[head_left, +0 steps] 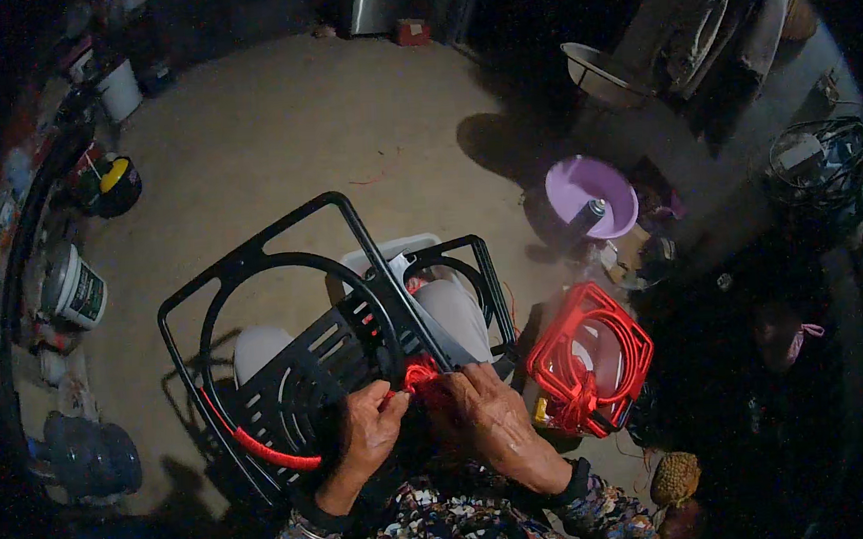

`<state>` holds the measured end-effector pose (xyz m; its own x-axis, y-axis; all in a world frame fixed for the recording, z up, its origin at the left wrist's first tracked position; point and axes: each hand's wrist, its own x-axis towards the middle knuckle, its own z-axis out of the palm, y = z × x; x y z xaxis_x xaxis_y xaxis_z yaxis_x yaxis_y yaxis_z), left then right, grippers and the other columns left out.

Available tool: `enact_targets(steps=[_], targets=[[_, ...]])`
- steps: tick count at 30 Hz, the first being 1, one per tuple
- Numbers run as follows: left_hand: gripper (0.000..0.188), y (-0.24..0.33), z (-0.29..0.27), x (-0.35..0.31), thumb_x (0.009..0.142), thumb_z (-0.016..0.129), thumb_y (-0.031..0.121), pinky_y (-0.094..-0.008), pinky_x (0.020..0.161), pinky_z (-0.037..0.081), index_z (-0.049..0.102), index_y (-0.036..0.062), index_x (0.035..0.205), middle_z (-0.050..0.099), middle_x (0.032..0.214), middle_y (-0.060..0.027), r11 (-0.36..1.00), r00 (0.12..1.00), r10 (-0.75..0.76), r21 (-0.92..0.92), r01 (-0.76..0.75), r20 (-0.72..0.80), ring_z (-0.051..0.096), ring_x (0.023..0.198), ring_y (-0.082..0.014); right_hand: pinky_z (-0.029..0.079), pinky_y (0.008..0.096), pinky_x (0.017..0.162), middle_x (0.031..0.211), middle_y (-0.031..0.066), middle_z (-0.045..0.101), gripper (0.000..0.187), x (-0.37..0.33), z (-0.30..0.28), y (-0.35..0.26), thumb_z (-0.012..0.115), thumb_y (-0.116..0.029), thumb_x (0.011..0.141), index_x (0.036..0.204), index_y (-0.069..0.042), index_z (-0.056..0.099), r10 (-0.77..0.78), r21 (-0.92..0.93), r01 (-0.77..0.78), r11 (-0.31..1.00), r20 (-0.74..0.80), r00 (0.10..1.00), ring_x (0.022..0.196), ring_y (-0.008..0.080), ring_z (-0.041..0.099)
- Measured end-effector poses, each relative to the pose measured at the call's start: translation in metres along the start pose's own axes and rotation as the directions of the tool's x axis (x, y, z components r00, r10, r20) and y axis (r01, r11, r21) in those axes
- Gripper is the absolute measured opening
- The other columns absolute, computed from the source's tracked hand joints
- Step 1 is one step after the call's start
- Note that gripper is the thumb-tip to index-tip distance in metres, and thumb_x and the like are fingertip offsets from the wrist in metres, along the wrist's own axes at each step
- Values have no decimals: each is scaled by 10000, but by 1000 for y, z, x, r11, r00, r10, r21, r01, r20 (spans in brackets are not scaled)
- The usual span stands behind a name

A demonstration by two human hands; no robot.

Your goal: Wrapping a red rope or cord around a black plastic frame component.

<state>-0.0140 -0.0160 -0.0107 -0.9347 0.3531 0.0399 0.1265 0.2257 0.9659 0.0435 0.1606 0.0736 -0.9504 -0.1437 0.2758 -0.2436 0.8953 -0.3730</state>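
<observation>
Your left hand [370, 431] and right hand [488, 413] pinch glossy red cord [419, 374] with their fingers against the black metal frame [291, 374], ringed and slatted.

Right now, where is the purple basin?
In the head view the purple basin sits on the floor, upper right of the hands, beyond the red wrapped frame and next to a grey spray can at its near rim.

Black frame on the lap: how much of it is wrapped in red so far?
Done: one short red stretch on the black frame, at its lower ring. In hand: left hand and right hand work the red cord at a bar. Left: most bars remain bare black. A fully red frame lies beside.
</observation>
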Motion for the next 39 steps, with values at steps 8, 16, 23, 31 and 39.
enact_targets(steps=[8, 16, 23, 31, 39], targets=[[66, 4, 1, -7, 642, 491, -1, -395, 526, 367, 452, -5, 695, 450, 623, -157, 937, 967, 248, 266, -225, -52, 448, 551, -277, 496, 404, 588, 838, 139, 562, 454, 27, 38, -2, 648, -104, 764, 1183, -16, 497, -8, -98, 4, 995, -39, 999, 805, 310, 572], [202, 15, -4, -10, 606, 480, -9, -448, 628, 425, 572, -21, 785, 572, 747, -228, 988, 1000, -25, 153, 22, 14, 529, 655, -382, 506, 357, 698, 934, 125, 574, 591, 36, -11, -6, 565, -54, 740, 1318, -42, 440, -37, -1, 38, 999, 122, 992, 853, 281, 556], [159, -6, 5, -19, 584, 581, 30, -505, 644, 442, 551, -18, 733, 575, 674, -239, 916, 992, 118, 389, -95, -37, 553, 685, -438, 419, 331, 623, 785, 78, 548, 322, 66, 18, 4, 530, -178, 776, 1048, -17, 594, -441, -418, 437, 796, 92, 893, 746, 236, 543], [151, -15, 10, -16, 565, 601, 49, -521, 585, 418, 462, 9, 522, 473, 547, -205, 938, 913, 254, 311, -153, -320, 482, 574, -452, 429, 374, 516, 704, 86, 634, 85, 105, 43, 1, 612, -179, 735, 757, -98, 599, -508, -312, 561, 767, 238, 827, 661, 249, 646], [190, 8, 5, -12, 624, 585, 93, -515, 516, 395, 476, -2, 501, 454, 506, -204, 851, 951, 304, 466, -241, -64, 510, 539, -422, 495, 396, 632, 911, 165, 601, 206, 129, 55, 4, 581, -133, 763, 945, -41, 613, -384, 257, 354, 899, 79, 920, 840, 355, 600]])
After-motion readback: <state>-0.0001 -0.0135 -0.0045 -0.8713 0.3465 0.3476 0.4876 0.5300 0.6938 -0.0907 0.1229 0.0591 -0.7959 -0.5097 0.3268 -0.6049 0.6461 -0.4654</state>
